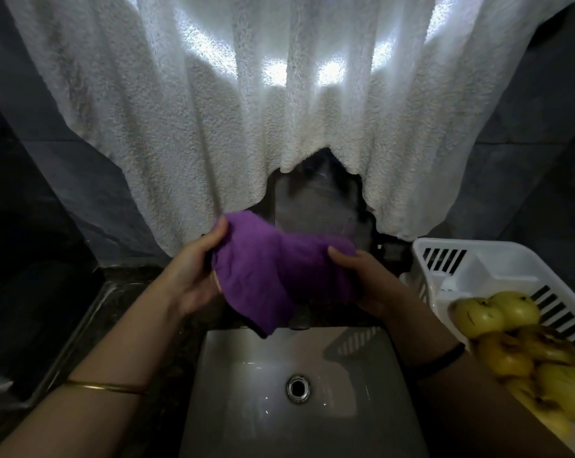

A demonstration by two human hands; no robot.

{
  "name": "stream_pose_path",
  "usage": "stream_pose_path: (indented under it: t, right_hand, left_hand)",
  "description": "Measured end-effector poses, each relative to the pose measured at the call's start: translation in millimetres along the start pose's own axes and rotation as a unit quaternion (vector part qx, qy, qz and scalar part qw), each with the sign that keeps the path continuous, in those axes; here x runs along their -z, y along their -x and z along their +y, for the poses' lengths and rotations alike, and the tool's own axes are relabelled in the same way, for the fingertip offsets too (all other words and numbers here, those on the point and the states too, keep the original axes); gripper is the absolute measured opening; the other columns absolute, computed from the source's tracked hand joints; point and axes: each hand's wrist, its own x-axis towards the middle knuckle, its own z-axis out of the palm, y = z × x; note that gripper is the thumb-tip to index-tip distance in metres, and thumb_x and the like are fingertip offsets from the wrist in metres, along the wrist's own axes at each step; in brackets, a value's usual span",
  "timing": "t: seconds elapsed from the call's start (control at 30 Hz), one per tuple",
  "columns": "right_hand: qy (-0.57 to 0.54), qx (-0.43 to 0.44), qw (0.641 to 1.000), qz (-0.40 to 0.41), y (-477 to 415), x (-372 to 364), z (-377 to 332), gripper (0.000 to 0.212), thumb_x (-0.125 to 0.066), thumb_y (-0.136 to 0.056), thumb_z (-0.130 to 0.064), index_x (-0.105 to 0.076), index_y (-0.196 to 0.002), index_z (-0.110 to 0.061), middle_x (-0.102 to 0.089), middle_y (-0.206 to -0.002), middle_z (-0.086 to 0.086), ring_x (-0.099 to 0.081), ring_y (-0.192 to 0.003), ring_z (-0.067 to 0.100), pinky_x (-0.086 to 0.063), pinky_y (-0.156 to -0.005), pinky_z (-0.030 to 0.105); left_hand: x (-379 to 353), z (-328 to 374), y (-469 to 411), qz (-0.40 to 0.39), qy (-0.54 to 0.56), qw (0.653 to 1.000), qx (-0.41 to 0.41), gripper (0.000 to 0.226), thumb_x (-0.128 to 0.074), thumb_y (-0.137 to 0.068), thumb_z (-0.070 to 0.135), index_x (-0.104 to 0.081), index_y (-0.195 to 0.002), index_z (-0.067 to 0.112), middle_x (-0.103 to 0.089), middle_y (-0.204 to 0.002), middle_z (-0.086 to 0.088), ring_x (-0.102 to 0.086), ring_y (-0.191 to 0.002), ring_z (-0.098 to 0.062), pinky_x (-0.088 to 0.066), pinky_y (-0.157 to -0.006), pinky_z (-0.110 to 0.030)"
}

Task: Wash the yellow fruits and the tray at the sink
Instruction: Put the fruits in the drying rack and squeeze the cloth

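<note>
While both hands hover above the back edge of the sink (246,408), we see a purple cloth (279,269) held between them. The left hand (193,276) grips the cloth's edge at its nine o'clock side, thumb on top and fingers curled beneath. The right hand (368,282) holds the edge at three o'clock, thumb lying on the fabric and the other fingers hidden behind it. The cloth sags in folds, and its lowest corner hangs at six o'clock over the sink's rear rim.

We note a gold bangle (104,387) on the left wrist and a dark band (438,358) on the right. The sink fills the six o'clock part of the view, its round metal drain (298,388) near the middle.

The white tray (477,269), a slotted plastic one, sits at three o'clock of the cloth, just beside the right hand. The yellow fruits (511,342) are heaped at its near end, at four o'clock of the view, some with brown marks. We cannot tell whether all lie inside the tray. A white fluffy towel (213,127) hangs at twelve o'clock, behind the cloth, with light shining through it.
</note>
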Motion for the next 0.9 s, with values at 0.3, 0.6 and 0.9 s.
stream_pose_path:
  t: [0.3,0.6,0.9]
  right_hand:
    - [-0.04,0.054,0.992,0.103,7.6,13.8,-36.1,0.02,-0.045,-0.097,-0.017,-0.06,-0.094,-0.004,-0.068,-0.071,0.016,-0.068,-0.058,0.02,-0.056,-0.051,0.028]
    - [0.023,-0.066,0.993,-0.091,33.4,-41.5,-45.1,0.023,-0.058,-0.065,-0.017,-0.075,-0.062,-0.002,-0.07,-0.068,0.013,-0.068,-0.06,0.02,-0.056,-0.057,0.022]
    - [-0.22,0.071,0.949,-0.215,26.5,-4.3,-30.9,0.057,-0.041,-0.097,-0.039,-0.057,-0.118,0.012,-0.06,-0.117,0.03,-0.057,-0.114,0.042,-0.034,-0.111,0.038]
  left_hand:
    - [34.1,3.9,-4.5,0.003,-0.242,0.963,0.119,0.047,-0.084,-0.059,0.01,-0.07,-0.104,0.001,-0.072,-0.098,-0.016,-0.072,-0.078,-0.019,-0.06,-0.064,-0.029]
    - [11.0,-30.9,-3.4,-0.207,-0.216,0.943,0.148,0.088,-0.097,-0.031,0.032,-0.066,-0.111,0.014,-0.073,-0.102,-0.001,-0.069,-0.091,-0.012,-0.055,-0.075,-0.023]
    - [-27.1,-11.3,-4.3,-0.17,-0.022,0.985,0.021,0.052,-0.091,-0.048,0.017,-0.075,-0.097,0.008,-0.073,-0.096,-0.011,-0.071,-0.085,-0.019,-0.058,-0.073,-0.03]
